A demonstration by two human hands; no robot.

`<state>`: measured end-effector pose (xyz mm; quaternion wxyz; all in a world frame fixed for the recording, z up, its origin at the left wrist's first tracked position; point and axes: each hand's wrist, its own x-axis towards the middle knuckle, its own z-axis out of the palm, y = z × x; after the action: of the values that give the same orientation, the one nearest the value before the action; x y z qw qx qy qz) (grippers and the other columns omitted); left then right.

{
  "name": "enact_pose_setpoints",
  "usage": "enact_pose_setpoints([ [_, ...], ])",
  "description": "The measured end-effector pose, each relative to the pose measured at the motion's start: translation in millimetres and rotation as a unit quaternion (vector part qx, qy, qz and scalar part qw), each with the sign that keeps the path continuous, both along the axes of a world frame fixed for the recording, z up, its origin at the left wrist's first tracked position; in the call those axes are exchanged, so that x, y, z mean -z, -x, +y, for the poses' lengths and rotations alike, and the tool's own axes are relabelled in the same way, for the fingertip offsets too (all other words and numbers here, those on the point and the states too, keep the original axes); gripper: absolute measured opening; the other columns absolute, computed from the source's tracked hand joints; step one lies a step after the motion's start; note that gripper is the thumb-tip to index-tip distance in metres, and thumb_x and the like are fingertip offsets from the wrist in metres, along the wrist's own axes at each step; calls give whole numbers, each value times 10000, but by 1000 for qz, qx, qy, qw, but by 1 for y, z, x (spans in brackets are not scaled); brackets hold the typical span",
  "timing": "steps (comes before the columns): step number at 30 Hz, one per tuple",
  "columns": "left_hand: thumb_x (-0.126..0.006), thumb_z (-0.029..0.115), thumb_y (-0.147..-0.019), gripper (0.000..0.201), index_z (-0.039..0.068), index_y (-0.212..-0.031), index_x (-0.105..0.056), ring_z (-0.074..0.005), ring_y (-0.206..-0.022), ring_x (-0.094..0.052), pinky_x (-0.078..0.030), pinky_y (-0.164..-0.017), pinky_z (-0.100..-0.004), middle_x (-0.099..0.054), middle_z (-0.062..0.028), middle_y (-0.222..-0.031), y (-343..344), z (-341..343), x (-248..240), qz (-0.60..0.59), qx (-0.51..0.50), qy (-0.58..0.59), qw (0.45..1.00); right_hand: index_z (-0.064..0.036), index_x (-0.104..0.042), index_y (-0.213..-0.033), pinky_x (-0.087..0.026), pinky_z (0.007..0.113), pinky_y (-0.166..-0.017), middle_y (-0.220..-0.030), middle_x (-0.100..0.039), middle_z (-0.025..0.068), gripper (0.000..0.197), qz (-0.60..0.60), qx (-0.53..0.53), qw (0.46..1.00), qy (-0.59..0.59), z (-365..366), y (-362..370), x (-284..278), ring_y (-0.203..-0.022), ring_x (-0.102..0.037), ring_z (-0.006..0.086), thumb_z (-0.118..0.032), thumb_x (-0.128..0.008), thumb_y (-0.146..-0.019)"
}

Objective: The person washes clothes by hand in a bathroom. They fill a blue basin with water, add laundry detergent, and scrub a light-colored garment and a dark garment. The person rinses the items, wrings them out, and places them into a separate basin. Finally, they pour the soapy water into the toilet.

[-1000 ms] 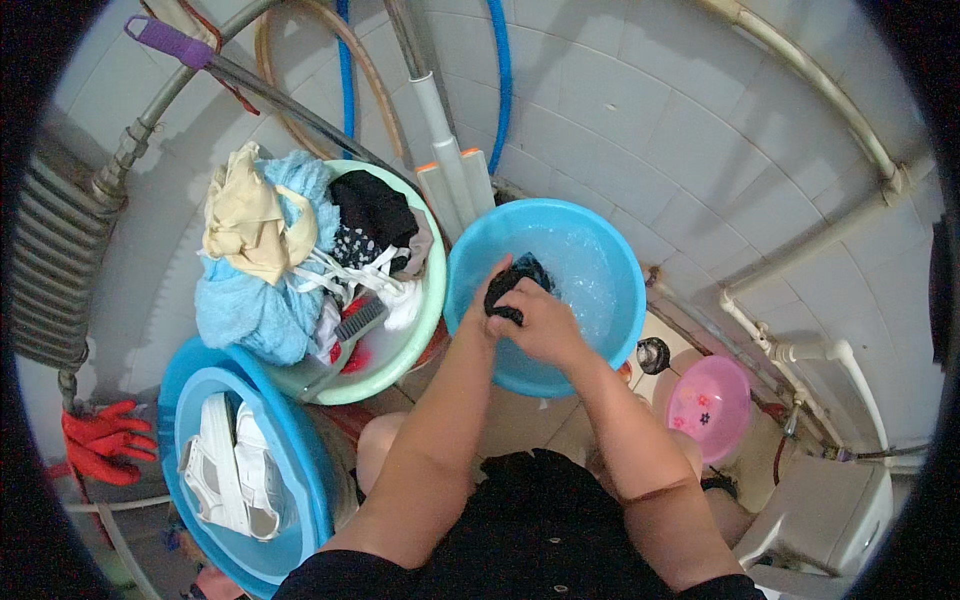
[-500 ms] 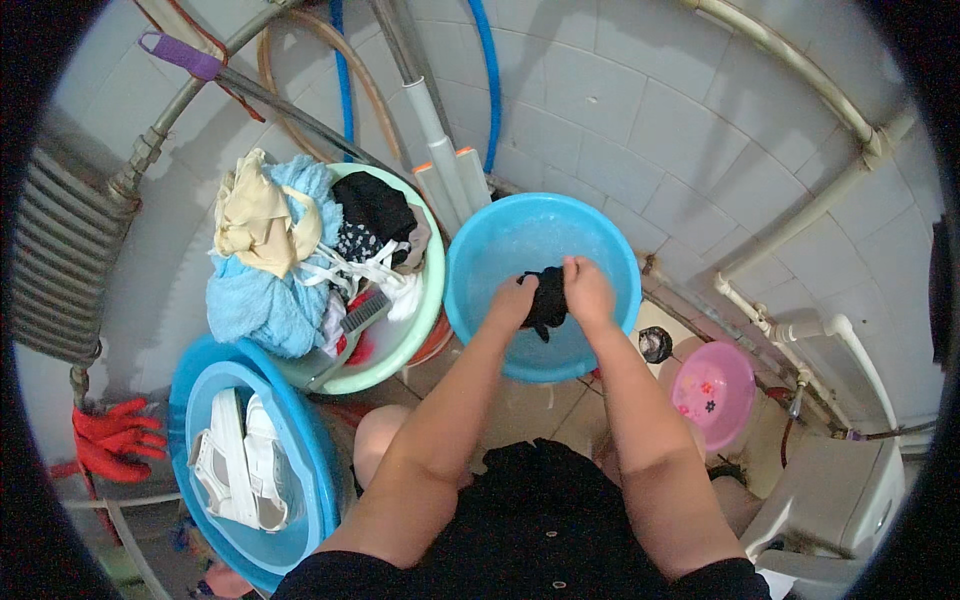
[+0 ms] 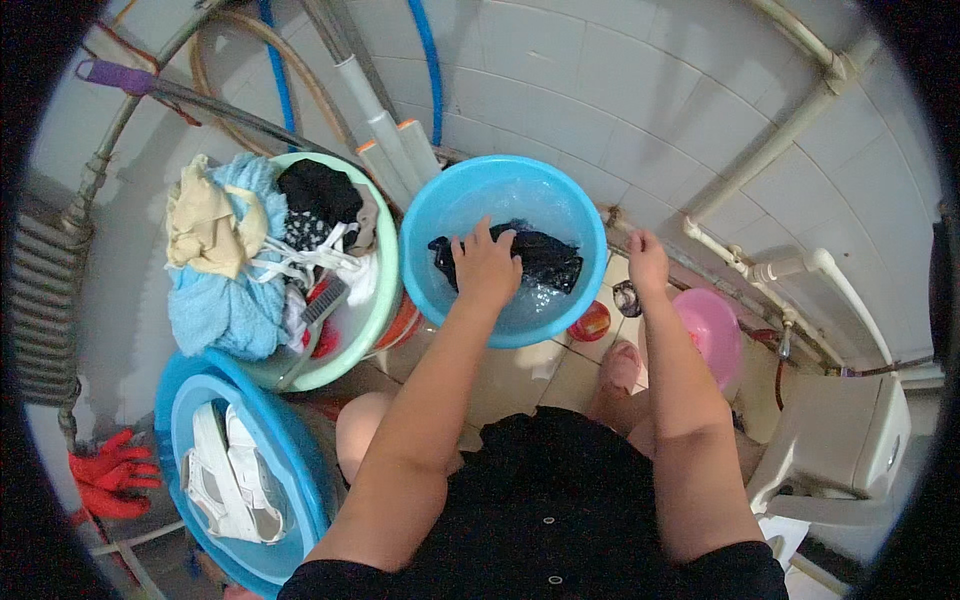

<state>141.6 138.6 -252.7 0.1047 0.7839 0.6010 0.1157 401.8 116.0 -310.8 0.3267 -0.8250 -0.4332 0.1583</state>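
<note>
A black cloth (image 3: 545,262) lies spread out and wet in the water of a round blue basin (image 3: 590,305). My left hand (image 3: 487,265) is over the left part of the cloth, open, its fingers spread. Whether it presses on the cloth I cannot tell. Outside the basin, past its right rim, my right hand (image 3: 648,262) is raised with its fingers curled together. Nothing shows in it. The water around the cloth is stirred, with bright glints.
Left of the basin, a pale green tub (image 3: 385,300) holds piled clothes and a grey scrubbing brush (image 3: 325,298). Nearer stand blue basins (image 3: 315,480) with white shoes (image 3: 232,475). A red container (image 3: 590,322) and a pink basin (image 3: 725,350) are at right. Pipes (image 3: 770,150) line the wall.
The black cloth, bunched between both hands before, is now spread in the water. My right hand has let go and moved right, out of the basin. My left hand has opened.
</note>
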Motion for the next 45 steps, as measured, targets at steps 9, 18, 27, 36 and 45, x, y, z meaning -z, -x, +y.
enact_pose_setpoints([
  [9,-570,247,-831,315,133,-1124,-593,-303,-1126,-472,-220,-1043,-525,-488,-115,-1223,-17,12,24,-15,24,29,999,-123,-427,-1275,-405,445,-955,-1314,-401,139,622,-84,-255,912,311,-74,-11,139,-1197,-408,334,-382,-626,-746],
  [18,-544,190,-842,268,106,-1087,-611,-264,-1079,-517,-260,-1034,-479,-543,-80,-1165,-9,21,33,-64,13,33,997,-189,-338,-1305,-379,567,-922,-1307,-323,95,602,-106,-225,919,305,-76,31,184,-1187,-367,341,-368,-585,-786],
  [27,-556,151,-817,243,105,-1045,-623,-257,-1043,-536,-296,-1003,-484,-570,-71,-1107,6,10,25,-69,30,4,997,-132,-363,-1278,-449,467,-873,-1180,-367,192,780,-95,-181,924,323,-94,47,185,-1112,-401,368,-361,-725,-626],
  [36,-614,167,-758,353,89,-1101,-579,-288,-1044,-535,-360,-966,-436,-555,-106,-1123,7,-38,-22,-86,156,-10,984,-162,-434,-1268,-421,448,-915,-1166,-452,222,853,-179,-251,883,353,-90,26,10,-1103,-454,399,-461,-742,-531],
  [45,-814,318,-581,1160,42,-1413,-54,-409,-1266,-306,-296,-1039,-458,-249,-252,-1388,-33,-118,-82,-264,240,20,934,-127,-468,-1237,-429,402,-900,-1094,-475,203,778,-183,-349,906,152,-114,72,-214,-1082,-461,360,-339,-720,-532],
])
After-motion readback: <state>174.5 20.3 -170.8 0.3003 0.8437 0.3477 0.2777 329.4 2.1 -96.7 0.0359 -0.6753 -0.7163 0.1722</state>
